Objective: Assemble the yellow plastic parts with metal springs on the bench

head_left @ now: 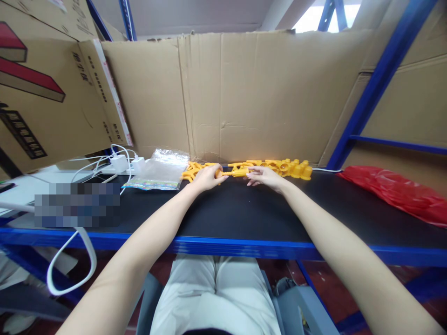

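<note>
A row of several yellow plastic parts [279,167] lies along the back of the black table [244,209], against the cardboard wall. My left hand [207,177] is closed around one end of a long yellow piece [234,172]. My right hand [263,177] pinches the other end of the same piece with its fingertips. Both arms reach forward across the table.
A clear plastic bag [159,171] lies left of the hands. White chargers and cables [120,164] sit further left. A red plastic bag [394,191] lies at the right. Cardboard [244,93] walls the back; a blue shelf post [370,97] rises at the right.
</note>
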`<state>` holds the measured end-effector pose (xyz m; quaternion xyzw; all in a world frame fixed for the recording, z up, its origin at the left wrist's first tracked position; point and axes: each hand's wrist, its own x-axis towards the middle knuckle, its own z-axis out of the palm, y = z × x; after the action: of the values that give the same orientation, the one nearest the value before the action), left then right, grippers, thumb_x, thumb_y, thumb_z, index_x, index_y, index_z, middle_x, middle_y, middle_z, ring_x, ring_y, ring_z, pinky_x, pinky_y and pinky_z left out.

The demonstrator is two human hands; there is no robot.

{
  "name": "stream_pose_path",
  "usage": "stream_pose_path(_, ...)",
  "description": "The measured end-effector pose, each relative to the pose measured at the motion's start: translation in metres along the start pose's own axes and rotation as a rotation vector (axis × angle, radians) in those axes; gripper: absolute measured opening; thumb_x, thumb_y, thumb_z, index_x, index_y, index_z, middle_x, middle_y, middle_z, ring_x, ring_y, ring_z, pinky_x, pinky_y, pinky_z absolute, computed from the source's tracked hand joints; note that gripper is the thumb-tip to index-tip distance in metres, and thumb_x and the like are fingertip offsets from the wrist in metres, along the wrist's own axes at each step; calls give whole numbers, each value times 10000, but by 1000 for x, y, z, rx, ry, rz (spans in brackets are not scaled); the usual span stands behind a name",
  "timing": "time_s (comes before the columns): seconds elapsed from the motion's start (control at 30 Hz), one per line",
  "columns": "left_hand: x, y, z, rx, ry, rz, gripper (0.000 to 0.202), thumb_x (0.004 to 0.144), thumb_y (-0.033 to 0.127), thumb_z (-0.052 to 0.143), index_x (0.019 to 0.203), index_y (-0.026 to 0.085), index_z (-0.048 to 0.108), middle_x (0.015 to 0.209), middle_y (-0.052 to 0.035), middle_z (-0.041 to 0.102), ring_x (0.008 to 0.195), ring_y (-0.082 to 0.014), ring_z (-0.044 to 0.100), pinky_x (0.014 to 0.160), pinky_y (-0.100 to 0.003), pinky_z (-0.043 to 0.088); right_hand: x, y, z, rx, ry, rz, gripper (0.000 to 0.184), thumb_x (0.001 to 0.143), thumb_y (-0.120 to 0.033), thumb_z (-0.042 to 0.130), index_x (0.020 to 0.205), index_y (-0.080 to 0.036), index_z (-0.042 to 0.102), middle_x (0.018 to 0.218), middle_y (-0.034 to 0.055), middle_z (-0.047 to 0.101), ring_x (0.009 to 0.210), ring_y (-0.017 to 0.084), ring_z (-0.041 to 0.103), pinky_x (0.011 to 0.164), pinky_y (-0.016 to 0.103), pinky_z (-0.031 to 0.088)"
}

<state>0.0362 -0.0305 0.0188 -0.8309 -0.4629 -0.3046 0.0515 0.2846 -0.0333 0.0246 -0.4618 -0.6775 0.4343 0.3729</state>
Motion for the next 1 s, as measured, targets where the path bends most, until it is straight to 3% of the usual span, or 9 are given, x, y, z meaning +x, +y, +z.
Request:
stream_pose_path(0.33,0,-2,3,-36,35,20,410,837,528,475,1000,175,604,749,-38,646,687,-166,597,618,-251,412,2,1,1,33,-21,27,414,836,-291,609,1203,-115,530,937,119,680,637,119,644,644,265,566)
stream_pose_path(0.7,0,-2,5,-20,38,21,408,841,539,463,984,183,603,771,-38,656,693,-175,599,613,-261,407,4,5,1,72,-34,37,402,849,-299,591,1204,-135,499,861,84,675,607,114,637,607,252,561)
stream_pose_path(1.0,0,-4,6,-25,50,21,396,839,525,474,996,185,602,793,-45,661,736,-188,611,656,-277,429,3,5,1,66,-54,2,315,831,-346,609,1077,-154,565,797,59,663,589,110,621,596,259,559)
